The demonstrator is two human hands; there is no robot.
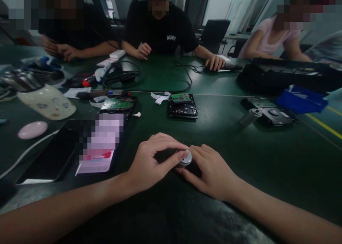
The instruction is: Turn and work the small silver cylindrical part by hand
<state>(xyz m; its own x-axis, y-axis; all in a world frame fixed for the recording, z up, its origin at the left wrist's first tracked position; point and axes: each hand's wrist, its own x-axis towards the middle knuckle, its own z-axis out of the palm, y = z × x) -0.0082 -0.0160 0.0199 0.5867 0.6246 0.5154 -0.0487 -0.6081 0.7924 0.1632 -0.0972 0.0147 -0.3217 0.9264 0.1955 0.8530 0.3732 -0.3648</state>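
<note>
green tabletop (pixel 221 130) runs across the room, with three people seated at its far side. on the near part, between the two hands, is a small metal cylinder (pixel 186 158), its round silver end facing up. the left hand (pixel 151 158) is closed on it, thumb on the top and a fingertip at the rim; the right hand (pixel 213 171) is closed around its other side, fingers and thumb curved in. no lettering can be made out on the cylinder.

beyond the hands lies an opened black device (pixel 184 106) with a green circuit board, a curled white strip (pixel 160 97) beside it. to the right, a second cylinder (pixel 250 117) is next to another opened device (pixel 274 112), near a blue piece (pixel 301 99).

to the left are a phone with a lit screen (pixel 98 147), its content blurred out, a dark-screened device (pixel 50 154), a pink oval item (pixel 32 130) and a cream bottle (pixel 48 103) with small printed pictures. white letters on the middle person's black shirt (pixel 171 26) are too blurred to read surely.
</note>
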